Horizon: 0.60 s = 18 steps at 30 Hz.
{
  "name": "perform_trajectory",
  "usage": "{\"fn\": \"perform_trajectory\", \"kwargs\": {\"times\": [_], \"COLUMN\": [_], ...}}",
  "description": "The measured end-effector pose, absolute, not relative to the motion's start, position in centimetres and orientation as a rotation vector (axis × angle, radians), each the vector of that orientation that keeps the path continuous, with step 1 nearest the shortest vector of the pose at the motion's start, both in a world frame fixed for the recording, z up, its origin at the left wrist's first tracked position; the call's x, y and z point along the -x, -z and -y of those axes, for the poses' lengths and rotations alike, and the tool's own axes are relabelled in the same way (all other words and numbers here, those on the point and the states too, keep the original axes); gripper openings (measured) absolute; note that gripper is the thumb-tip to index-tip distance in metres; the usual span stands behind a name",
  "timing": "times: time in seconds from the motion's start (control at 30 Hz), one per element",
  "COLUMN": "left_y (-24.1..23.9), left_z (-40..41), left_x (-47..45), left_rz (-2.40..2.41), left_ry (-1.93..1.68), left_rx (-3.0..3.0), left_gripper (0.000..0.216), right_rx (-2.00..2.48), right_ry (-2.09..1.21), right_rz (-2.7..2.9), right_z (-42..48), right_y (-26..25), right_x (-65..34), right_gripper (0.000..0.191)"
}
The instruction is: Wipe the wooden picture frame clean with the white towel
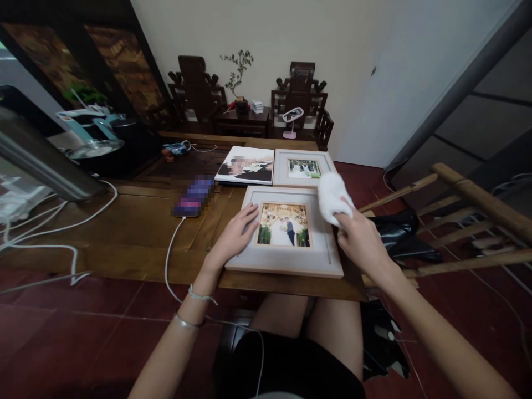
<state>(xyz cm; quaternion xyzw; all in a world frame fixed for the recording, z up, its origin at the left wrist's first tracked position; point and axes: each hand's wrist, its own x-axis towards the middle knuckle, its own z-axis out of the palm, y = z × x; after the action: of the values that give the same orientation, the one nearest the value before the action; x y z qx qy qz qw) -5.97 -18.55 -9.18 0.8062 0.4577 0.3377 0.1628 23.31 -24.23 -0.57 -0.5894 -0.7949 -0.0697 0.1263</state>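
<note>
A framed wedding photo point(245, 260) with a wide pale mat and light wood edge lies flat near the front of the wooden table. My left hand point(239, 231) rests on its left side, fingers stretched out over the frame. In my right hand point(362, 238) is a bunched white cloth point(332, 194), held at the frame's upper right corner; whether it touches the frame I cannot tell. Right behind lies a second framed photo point(281, 166), partly covered by the cloth. Beside that one is a white-edged photo panel or album point(245, 164).
On the wooden table point(133, 221), a phone point(193, 197) with a white charging cable point(167, 257) lies to the left. A large dark cylinder point(45, 155) leans in at far left. A pink-stand mirror point(292, 119) stands behind. A bamboo chair or rack point(461, 183) is at right.
</note>
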Motion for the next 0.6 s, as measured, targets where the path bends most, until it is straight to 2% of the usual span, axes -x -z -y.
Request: {"fn": "perform_trajectory", "kwargs": {"times": [0.1,0.37,0.6], "left_y": [9.3,9.5,9.4], "left_z": [18.5,18.4,18.4], "left_x": [5.9,5.8,5.8], "left_rz": [-1.313,-1.354,-1.362], "left_ry": [-0.978,-1.010,-0.997], "left_rx": [-2.285,-2.256,-2.227], "left_gripper": [0.046,0.040,0.041], "right_rx": [1.429,1.083,1.201], "right_ry": [0.416,0.552,0.490], "right_rz": [2.402,2.841,2.942], "right_z": [20.5,13.5,13.2], "right_y": [0.2,2.4,2.2], "right_x": [-21.0,-12.0,-13.0], "right_gripper": [0.040,0.028,0.025]}}
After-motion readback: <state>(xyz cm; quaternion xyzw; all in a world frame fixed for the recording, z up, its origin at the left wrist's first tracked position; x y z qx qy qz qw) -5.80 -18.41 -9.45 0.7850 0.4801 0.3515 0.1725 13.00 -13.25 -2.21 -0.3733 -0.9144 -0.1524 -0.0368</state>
